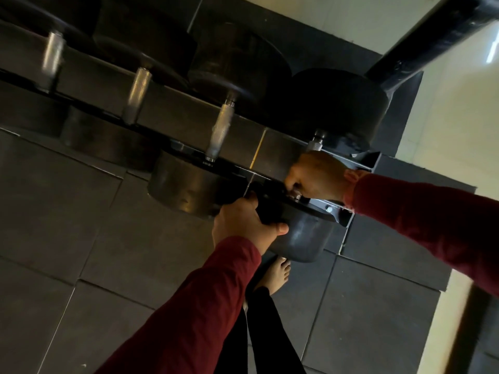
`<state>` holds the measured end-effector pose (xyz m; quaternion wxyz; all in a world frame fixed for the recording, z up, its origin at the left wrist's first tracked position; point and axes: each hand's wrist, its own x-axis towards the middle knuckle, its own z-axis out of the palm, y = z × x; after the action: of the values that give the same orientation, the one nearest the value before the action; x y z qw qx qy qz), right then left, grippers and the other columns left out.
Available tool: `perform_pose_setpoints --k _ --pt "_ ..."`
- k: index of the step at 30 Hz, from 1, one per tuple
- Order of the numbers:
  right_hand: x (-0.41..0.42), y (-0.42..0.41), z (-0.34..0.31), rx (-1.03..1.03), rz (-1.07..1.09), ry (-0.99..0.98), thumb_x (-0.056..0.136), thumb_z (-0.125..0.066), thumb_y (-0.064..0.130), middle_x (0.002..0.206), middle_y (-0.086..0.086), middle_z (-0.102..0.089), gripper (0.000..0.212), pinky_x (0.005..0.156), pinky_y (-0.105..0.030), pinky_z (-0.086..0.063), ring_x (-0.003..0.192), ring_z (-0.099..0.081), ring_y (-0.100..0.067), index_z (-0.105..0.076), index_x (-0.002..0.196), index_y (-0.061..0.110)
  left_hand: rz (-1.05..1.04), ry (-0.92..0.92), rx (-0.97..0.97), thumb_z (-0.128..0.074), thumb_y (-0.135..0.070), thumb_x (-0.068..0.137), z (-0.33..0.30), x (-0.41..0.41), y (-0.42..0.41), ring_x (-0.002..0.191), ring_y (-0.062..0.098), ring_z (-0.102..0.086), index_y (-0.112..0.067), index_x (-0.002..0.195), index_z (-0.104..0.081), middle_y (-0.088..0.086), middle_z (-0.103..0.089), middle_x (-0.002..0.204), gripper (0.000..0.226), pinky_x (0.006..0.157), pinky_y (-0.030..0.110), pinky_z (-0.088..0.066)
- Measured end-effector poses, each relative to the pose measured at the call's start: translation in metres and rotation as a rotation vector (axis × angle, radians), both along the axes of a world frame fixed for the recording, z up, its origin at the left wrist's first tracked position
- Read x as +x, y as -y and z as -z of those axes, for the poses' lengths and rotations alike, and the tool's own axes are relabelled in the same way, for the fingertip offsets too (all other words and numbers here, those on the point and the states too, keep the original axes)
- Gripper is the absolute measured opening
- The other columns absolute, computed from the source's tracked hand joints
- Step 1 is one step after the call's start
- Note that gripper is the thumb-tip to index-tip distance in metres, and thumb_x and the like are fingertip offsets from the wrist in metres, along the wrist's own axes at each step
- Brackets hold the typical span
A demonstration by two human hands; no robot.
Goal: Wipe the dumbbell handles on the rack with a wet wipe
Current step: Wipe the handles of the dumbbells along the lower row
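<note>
Fingers point(293, 182) of the right hand point(316, 175) curl round the handle of the nearest dumbbell point(302, 236) at the rack's point(359, 161) end; we cannot make out a wet wipe under them. Left hand point(243, 220) grips that dumbbell's near head, thumb on its face, fingers wrapped over the edge. We see three more dumbbells lying on the rack to the left, bare knurled handles point(221, 130) showing. Both sleeves point(189, 306) dark red. Bare foot point(275, 273) on dark floor tiles point(81, 211) below the held dumbbell.
</note>
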<state>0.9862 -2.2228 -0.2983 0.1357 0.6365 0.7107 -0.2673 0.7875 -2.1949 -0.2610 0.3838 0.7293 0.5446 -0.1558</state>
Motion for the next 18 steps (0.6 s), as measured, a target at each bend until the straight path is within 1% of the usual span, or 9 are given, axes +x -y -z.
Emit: perform_pose_setpoints --k 2,3,5,8,11,12,14,16,18 --pt "-0.003 0.002 -0.006 0.025 -0.001 -0.016 0.088 -0.062 0.012 0.092 0.008 -0.075 0.025 0.061 -0.015 -0.029 0.090 -0.068 -0.015 -0.078 0.096 0.028 -0.004 0.001 -0.010 -0.088 -0.056 0.063 0.000 0.000 0.000 0.101 0.016 -0.067 -0.027 0.105 -0.067 -0.008 -0.072 0.102 0.055 0.078 0.022 -0.045" --pt "-0.007 0.002 -0.005 0.032 0.015 -0.014 0.089 -0.061 0.013 0.093 0.005 -0.075 0.023 0.066 -0.018 -0.034 0.091 -0.068 -0.017 -0.078 0.096 0.027 -0.002 -0.004 -0.014 -0.087 -0.056 0.063 0.000 -0.001 0.000 0.100 0.016 -0.067 -0.027 0.104 -0.067 -0.008 -0.072 0.102 0.054 0.076 0.021 -0.043" --pt "-0.016 -0.002 0.005 0.027 0.056 0.007 0.091 -0.058 0.015 0.093 -0.003 -0.073 0.019 0.070 -0.024 -0.041 0.092 -0.068 -0.024 -0.075 0.097 0.022 0.008 -0.010 0.000 -0.087 -0.058 0.062 0.001 0.000 -0.001 0.101 0.017 -0.068 -0.027 0.103 -0.067 -0.008 -0.072 0.104 0.055 0.076 0.022 -0.045" --pt "-0.024 -0.009 0.014 0.044 0.130 -0.007 0.092 -0.057 0.013 0.091 -0.009 -0.069 0.017 0.071 -0.027 -0.041 0.090 -0.067 -0.029 -0.073 0.096 0.015 0.003 -0.013 0.011 -0.087 -0.058 0.062 0.001 0.001 -0.001 0.107 0.019 -0.066 -0.027 0.111 -0.067 -0.006 -0.071 0.112 0.061 0.085 0.026 -0.049" --pt "-0.016 0.000 0.011 0.053 0.199 -0.074 0.090 -0.061 0.009 0.089 -0.002 -0.072 0.017 0.075 -0.024 -0.044 0.088 -0.067 -0.020 -0.075 0.091 0.017 -0.011 -0.011 0.000 -0.088 -0.056 0.063 0.002 0.001 -0.001 0.110 0.020 -0.066 -0.025 0.115 -0.068 -0.004 -0.071 0.115 0.064 0.086 0.025 -0.047" --pt "-0.013 0.007 0.007 0.058 0.265 -0.111 0.089 -0.063 0.008 0.090 0.002 -0.073 0.018 0.076 -0.022 -0.043 0.089 -0.067 -0.017 -0.076 0.090 0.020 -0.010 -0.009 0.006 -0.088 -0.056 0.063 0.002 0.001 -0.001 0.110 0.020 -0.066 -0.025 0.115 -0.068 -0.004 -0.071 0.115 0.063 0.085 0.025 -0.046" --pt "-0.007 0.022 0.004 0.058 0.453 -0.186 0.087 -0.066 0.009 0.090 0.006 -0.074 0.018 0.080 -0.024 -0.048 0.089 -0.069 -0.014 -0.076 0.085 0.024 -0.009 -0.006 0.013 -0.087 -0.056 0.063 0.001 0.001 -0.001 0.111 0.021 -0.065 -0.024 0.117 -0.068 -0.003 -0.071 0.117 0.066 0.087 0.025 -0.047" --pt "-0.005 0.039 0.005 -0.002 0.670 -0.182 0.086 -0.068 0.015 0.089 0.009 -0.071 0.015 0.082 -0.027 -0.051 0.088 -0.067 -0.011 -0.074 0.080 0.027 -0.006 -0.003 0.014 -0.087 -0.056 0.063 0.000 0.001 -0.001 0.112 0.020 -0.065 -0.024 0.118 -0.068 -0.003 -0.071 0.117 0.067 0.090 0.028 -0.049" --pt "-0.007 0.051 0.007 -0.080 0.950 -0.189 0.085 -0.071 0.022 0.089 0.009 -0.069 0.010 0.075 -0.023 -0.049 0.087 -0.064 -0.009 -0.073 0.078 0.028 0.001 -0.006 0.015 -0.087 -0.057 0.062 -0.001 0.000 -0.001 0.108 0.020 -0.067 -0.026 0.112 -0.069 -0.005 -0.073 0.109 0.063 0.088 0.029 -0.051"
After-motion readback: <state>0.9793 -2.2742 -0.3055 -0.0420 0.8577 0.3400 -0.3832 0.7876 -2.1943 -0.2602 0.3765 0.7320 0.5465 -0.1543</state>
